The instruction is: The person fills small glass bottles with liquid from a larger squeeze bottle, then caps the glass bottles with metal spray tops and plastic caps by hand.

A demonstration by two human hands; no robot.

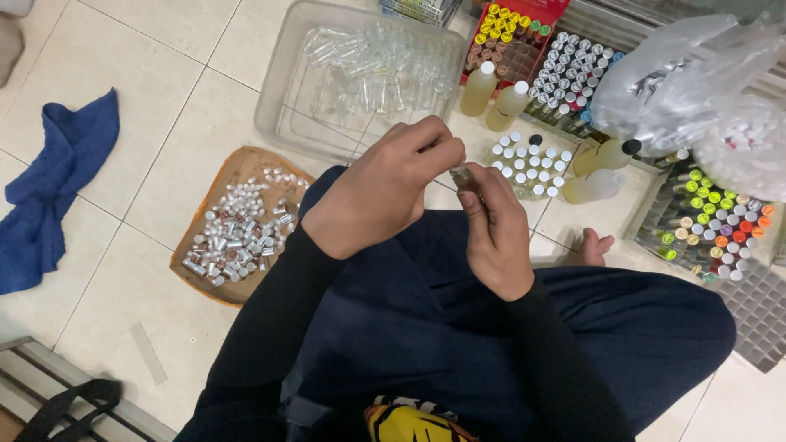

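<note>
The person sits cross-legged on a tiled floor (155, 270), both hands raised over the lap.

The right hand (495, 237) grips a small glass vial (461, 174), fingers curled and pressed together around its lower body. Only the vial's top end shows, at 11 o'clock from the right knuckles. Its long axis runs from 5 o'clock up to 11 o'clock, mouth end farthest from the person.

The left hand (381, 192) closes on the same vial from 9 o'clock. Its thumb and forefinger are pinched at the vial's mouth; whether they hold a cap cannot be determined. Both hands touch the vial; the right hand carries it.

At 9 o'clock, a brown tray (209, 286) holds loose silver caps (237, 233). At 12 o'clock lies a clear tub (274, 106) of empty vials. A cluster of white-capped vials (528, 164) stands at 1 o'clock, beside bottles of pale liquid (495, 98). Racks of coloured-cap vials (712, 229) lie at 2 o'clock. A blue cloth (57, 188) lies well apart at 9 o'clock.
</note>
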